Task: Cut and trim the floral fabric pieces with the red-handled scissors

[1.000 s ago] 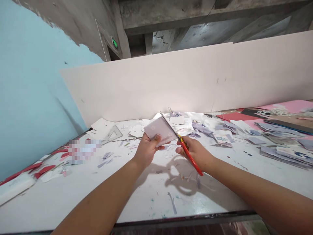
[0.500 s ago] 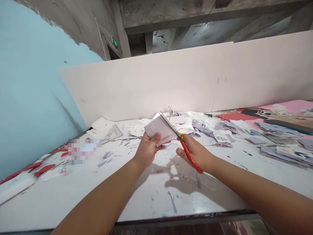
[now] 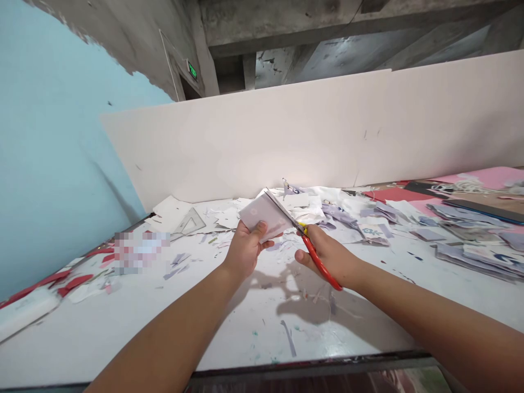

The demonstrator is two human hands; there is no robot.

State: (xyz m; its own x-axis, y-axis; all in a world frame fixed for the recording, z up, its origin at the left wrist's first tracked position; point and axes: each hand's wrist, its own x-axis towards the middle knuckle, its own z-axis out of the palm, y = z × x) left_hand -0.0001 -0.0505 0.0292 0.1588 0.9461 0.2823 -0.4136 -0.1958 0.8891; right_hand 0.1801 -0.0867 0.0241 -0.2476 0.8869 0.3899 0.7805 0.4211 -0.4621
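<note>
My left hand (image 3: 246, 247) grips a pale lilac piece of paper (image 3: 262, 215) with a faint flower print, its thumb lying on top. In my right hand (image 3: 327, 252) is a pair of scissors (image 3: 321, 265) with red handles and a bit of yellow near the pivot. The blades lie along the paper's upper right edge, and the gap between them is hard to make out. Both hands are held above the white table, and their shadows fall on it. Behind the paper lies a heap of white and lilac scraps (image 3: 307, 204).
A clear set square (image 3: 190, 222) lies at the back left, near red paper pieces (image 3: 76, 284). Stacked lilac pieces (image 3: 477, 262) and a dark flat phone-like object (image 3: 483, 210) are at the right. A white panel (image 3: 286, 142) rises behind the table.
My left hand and the paper have shifted slightly left, away from the right hand. The scissors' tip sits a little lower and further left.
</note>
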